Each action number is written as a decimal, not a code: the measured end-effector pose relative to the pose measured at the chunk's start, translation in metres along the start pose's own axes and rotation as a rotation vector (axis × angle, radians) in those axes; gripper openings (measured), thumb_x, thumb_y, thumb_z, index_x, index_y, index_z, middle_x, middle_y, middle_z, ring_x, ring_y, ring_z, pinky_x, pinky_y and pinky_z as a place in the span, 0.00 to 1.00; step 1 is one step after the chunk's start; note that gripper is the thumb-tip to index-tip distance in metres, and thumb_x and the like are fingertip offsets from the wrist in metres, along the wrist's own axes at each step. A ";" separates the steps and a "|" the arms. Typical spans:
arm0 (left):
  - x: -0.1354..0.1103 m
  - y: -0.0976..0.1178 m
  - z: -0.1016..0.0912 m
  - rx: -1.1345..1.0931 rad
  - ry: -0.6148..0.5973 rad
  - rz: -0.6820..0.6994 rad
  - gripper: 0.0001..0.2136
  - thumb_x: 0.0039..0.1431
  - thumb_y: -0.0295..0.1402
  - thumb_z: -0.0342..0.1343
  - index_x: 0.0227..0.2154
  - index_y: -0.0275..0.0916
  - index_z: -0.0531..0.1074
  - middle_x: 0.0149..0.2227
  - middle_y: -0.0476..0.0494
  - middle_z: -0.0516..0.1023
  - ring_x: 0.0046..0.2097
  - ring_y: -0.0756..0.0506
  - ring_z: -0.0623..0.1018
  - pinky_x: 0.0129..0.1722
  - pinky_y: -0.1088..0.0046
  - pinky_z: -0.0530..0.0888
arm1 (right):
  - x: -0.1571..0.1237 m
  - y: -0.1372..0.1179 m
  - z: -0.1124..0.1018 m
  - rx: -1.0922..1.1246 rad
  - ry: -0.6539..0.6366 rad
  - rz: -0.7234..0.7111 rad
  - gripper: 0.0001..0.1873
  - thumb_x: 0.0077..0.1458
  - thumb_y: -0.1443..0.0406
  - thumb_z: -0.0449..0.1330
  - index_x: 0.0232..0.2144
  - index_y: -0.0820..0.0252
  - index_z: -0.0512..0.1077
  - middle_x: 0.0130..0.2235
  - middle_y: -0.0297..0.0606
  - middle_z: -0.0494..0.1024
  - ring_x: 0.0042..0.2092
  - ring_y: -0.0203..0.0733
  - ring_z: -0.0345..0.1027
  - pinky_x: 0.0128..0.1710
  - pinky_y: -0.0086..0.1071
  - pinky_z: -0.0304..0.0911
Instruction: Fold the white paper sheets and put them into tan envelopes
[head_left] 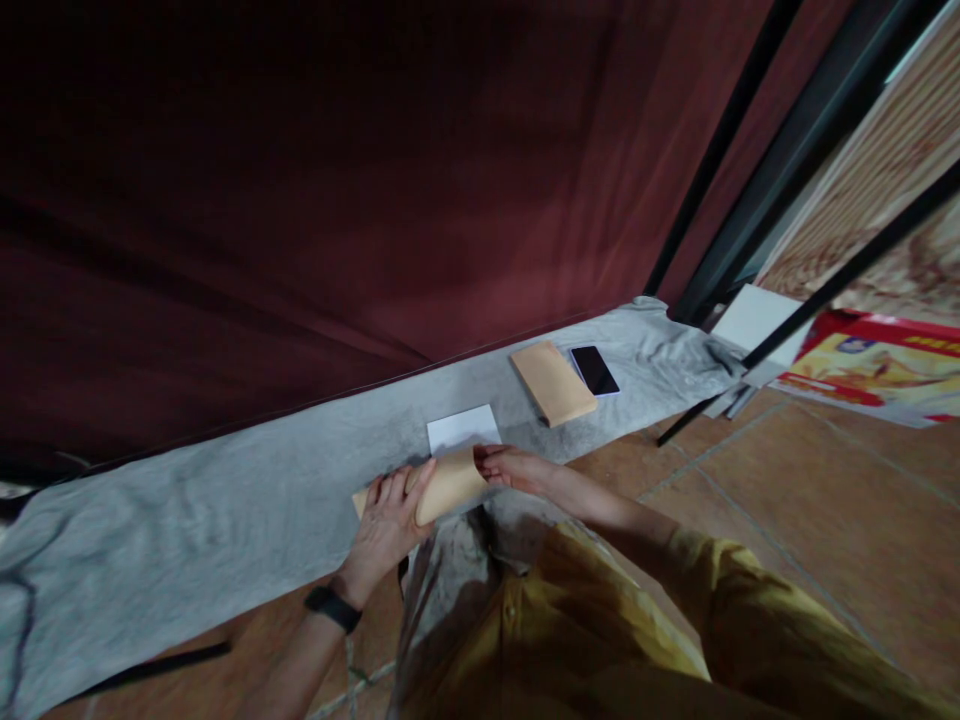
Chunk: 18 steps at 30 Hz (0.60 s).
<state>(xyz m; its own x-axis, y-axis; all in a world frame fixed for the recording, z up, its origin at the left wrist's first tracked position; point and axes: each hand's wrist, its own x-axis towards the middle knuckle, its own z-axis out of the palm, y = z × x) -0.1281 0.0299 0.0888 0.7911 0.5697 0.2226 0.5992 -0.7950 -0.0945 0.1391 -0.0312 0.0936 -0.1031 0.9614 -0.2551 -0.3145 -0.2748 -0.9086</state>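
Note:
A brown paper envelope [454, 484] bulges a little in front of my lap, its open end facing right. My left hand [390, 515] is closed on its left part, with fingers on top and the thumb along the near side. At the open end is my right hand [510, 468], fingers curled at the mouth and partly hidden by the paper. Just behind the envelope lies a white sheet or card [463, 425], its near part covered. Farther right rests a stack of brown envelopes [551, 382], beside a dark-screened phone [595, 370].
A grey cloth [247, 495] covers the long, narrow bench. Behind it hangs a dark red curtain [420, 200]. Black metal poles [724, 150] rise at the right, near a red and yellow box [885, 365] and a white panel [765, 322]. The floor [750, 480] is tiled.

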 end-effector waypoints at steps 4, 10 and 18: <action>-0.001 -0.008 0.001 0.006 0.004 -0.038 0.40 0.57 0.34 0.60 0.71 0.39 0.51 0.55 0.33 0.72 0.57 0.34 0.72 0.60 0.55 0.67 | -0.002 0.006 -0.023 0.116 -0.078 -0.079 0.20 0.51 0.57 0.66 0.45 0.60 0.77 0.46 0.43 0.81 0.48 0.45 0.76 0.53 0.38 0.69; -0.006 -0.017 -0.001 0.038 -0.014 -0.105 0.40 0.59 0.36 0.59 0.72 0.38 0.47 0.56 0.34 0.72 0.54 0.34 0.73 0.57 0.56 0.69 | 0.024 0.004 -0.043 -0.727 0.375 -0.016 0.17 0.65 0.64 0.54 0.53 0.62 0.72 0.45 0.44 0.81 0.46 0.43 0.77 0.49 0.36 0.70; -0.014 -0.029 0.000 0.062 -0.003 -0.197 0.42 0.59 0.37 0.60 0.72 0.38 0.47 0.54 0.33 0.74 0.53 0.35 0.75 0.56 0.58 0.69 | 0.060 0.000 -0.026 -1.117 0.552 0.139 0.24 0.64 0.56 0.60 0.56 0.65 0.68 0.58 0.56 0.72 0.55 0.54 0.73 0.51 0.39 0.68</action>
<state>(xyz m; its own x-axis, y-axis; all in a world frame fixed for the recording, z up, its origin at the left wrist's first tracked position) -0.1562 0.0446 0.0887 0.6582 0.7137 0.2396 0.7487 -0.6538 -0.1094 0.1577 0.0266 0.0698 0.4221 0.8768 -0.2304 0.6656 -0.4723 -0.5779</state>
